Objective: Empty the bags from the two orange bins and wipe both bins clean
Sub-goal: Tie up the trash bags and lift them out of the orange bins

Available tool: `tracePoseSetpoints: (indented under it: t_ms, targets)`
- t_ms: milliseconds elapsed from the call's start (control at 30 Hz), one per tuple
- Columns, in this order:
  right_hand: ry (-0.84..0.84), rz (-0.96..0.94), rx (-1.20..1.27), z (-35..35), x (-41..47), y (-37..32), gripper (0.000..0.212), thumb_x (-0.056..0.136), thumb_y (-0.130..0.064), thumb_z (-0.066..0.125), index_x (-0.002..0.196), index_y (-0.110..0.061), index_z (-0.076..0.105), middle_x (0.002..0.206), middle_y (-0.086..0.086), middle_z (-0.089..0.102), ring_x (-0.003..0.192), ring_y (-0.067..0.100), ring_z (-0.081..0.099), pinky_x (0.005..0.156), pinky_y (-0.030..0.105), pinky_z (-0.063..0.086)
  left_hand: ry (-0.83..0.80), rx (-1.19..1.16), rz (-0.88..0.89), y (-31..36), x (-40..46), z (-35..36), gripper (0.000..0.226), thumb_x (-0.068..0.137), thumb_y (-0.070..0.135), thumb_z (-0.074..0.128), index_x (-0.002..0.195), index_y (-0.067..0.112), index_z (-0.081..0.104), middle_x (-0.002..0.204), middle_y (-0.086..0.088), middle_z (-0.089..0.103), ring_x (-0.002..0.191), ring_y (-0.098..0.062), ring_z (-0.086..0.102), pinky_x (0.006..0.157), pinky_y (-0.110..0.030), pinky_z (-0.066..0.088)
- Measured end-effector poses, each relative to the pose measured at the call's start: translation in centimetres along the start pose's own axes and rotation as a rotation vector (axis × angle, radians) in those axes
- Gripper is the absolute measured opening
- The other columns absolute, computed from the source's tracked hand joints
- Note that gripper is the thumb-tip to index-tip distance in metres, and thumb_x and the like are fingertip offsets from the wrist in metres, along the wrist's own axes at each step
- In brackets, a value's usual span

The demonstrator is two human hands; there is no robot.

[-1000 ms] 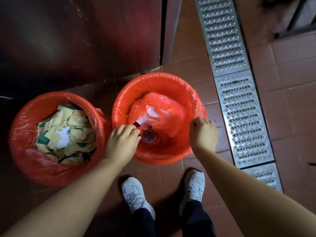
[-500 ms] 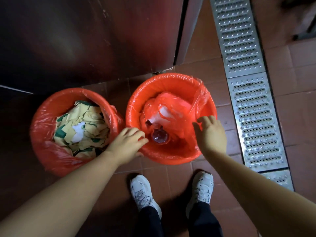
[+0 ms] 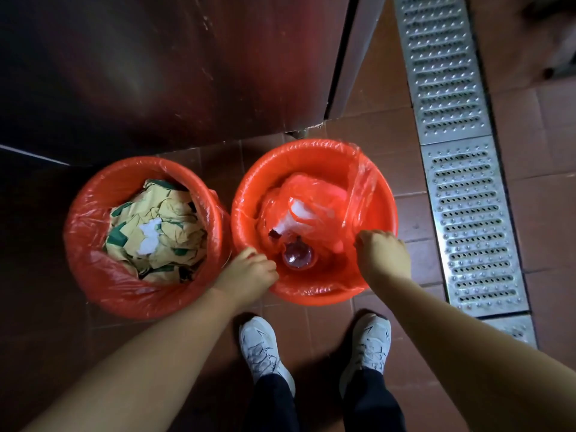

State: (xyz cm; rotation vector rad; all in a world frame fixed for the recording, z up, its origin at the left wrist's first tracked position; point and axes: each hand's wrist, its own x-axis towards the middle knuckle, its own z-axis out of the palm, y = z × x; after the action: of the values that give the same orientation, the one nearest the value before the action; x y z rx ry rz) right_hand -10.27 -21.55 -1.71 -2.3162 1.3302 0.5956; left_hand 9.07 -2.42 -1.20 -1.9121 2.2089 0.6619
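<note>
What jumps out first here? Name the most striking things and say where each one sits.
Two bright orange bins stand side by side on the brown tiled floor: the left bin is stuffed with crumpled yellow and green paper. At the right bin, the left hand and the right hand pinch its red liner bag at the near rim. A perforated metal drain grate runs along the right.

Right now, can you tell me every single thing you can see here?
Bins: two, orange, side by side on the floor.
Bin bags: two, orange, one lining each bin.
Crumpled paper: a heap, yellow and green, in the left bin.
Tied bag: one, orange, in the right bin.
Drain grate: silver, on the floor to the right.
Floor tiles: reddish brown.
Shoes: two, white.
Left hand: grips the right bin's liner.
Right hand: pulls the liner inward.
</note>
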Motion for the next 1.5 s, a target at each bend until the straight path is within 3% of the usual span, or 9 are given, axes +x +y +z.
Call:
tracePoseSetpoints:
  t_ms: [133,267,433,633,767,933,1100,1233,1500]
  targets:
    - [-0.029,-0.106,-0.121,0.2,-1.3,0.5,0.016,0.094,-0.016,0.052,0.1,-0.018,0.067,0.101,0.005,0.066,0.102,0.032,0.057,0.085,0.037,0.041,0.027,0.031,0.053,2.7,-0.6,1.1,0.007,0.071,0.017,0.069,0.07,0.024,0.066,0.069,0.008,0.058,0.067,-0.016,0.06,0.069,-0.029,0.05]
    - [-0.055,-0.232,-0.254,0.2,-1.9,1.0,0.024,0.096,-0.02,0.05,0.112,-0.024,0.066,0.105,-0.001,0.066,0.107,0.029,0.055,0.091,0.037,0.04,0.181,0.06,-0.111,2.4,0.2,0.6,0.017,0.078,0.015,0.05,0.071,0.021,0.064,0.071,0.002,0.058,0.069,-0.023,0.059,0.065,-0.034,0.049]
    - [-0.059,-0.227,-0.262,0.3,-3.0,0.4,0.023,0.096,-0.02,0.049,0.111,-0.022,0.066,0.104,-0.001,0.066,0.105,0.029,0.054,0.089,0.039,0.04,0.173,0.03,-0.274,2.6,1.8,0.2,0.017,0.077,0.013,0.054,0.076,0.02,0.069,0.075,0.002,0.063,0.076,-0.026,0.062,0.068,-0.034,0.046]
    - [0.019,-0.19,-0.109,-0.7,-3.6,-0.7,0.045,0.098,-0.04,0.052,0.139,-0.02,0.05,0.123,0.005,0.058,0.115,0.032,0.053,0.094,0.043,0.041,0.232,-0.093,-0.455,3.4,-0.3,0.9,0.011,0.089,0.026,0.063,0.096,0.02,0.067,0.096,0.002,0.064,0.092,-0.027,0.06,0.073,-0.039,0.048]
    - [0.105,-0.218,-0.073,-1.4,-3.6,-1.3,0.049,0.096,-0.039,0.059,0.137,-0.014,0.053,0.121,0.011,0.058,0.113,0.038,0.052,0.091,0.047,0.042,0.252,-0.153,-0.694,2.6,-3.8,1.1,0.027,0.083,0.027,0.073,0.106,0.014,0.067,0.11,-0.004,0.063,0.1,-0.03,0.057,0.079,-0.043,0.05]
    - [0.037,-0.225,-0.137,-0.8,-3.5,-2.7,0.05,0.096,-0.04,0.058,0.139,-0.015,0.052,0.125,0.01,0.056,0.113,0.036,0.052,0.093,0.045,0.039,0.14,-0.428,-1.05,2.5,-4.3,2.2,0.033,0.088,0.028,0.069,0.111,0.005,0.063,0.111,-0.013,0.057,0.104,-0.033,0.055,0.089,-0.042,0.045]
    - [-0.063,-0.196,-0.124,0.4,-3.9,-3.4,0.059,0.097,-0.04,0.055,0.149,-0.018,0.037,0.136,0.008,0.052,0.119,0.034,0.054,0.096,0.042,0.041,0.381,-0.645,-1.259,2.9,-3.1,3.3,0.02,0.084,0.004,0.067,0.104,0.004,0.064,0.107,-0.016,0.06,0.097,-0.035,0.06,0.084,-0.04,0.047]
    - [-0.12,-0.147,-0.002,1.0,-4.1,-3.8,0.059,0.099,-0.035,0.054,0.152,-0.018,0.033,0.138,0.009,0.053,0.116,0.035,0.059,0.089,0.041,0.048,0.52,-0.748,-1.388,2.6,-2.7,3.8,0.016,0.084,0.002,0.066,0.099,0.004,0.069,0.102,-0.016,0.062,0.094,-0.035,0.06,0.084,-0.037,0.046]
    - [0.015,-0.03,0.185,1.9,-3.9,-4.0,0.034,0.097,-0.029,0.057,0.129,-0.017,0.058,0.121,0.009,0.063,0.103,0.036,0.062,0.079,0.041,0.05,0.5,-0.747,-1.368,1.7,-2.5,3.5,0.011,0.081,0.003,0.063,0.082,0.009,0.073,0.084,-0.014,0.068,0.081,-0.032,0.063,0.071,-0.035,0.048]
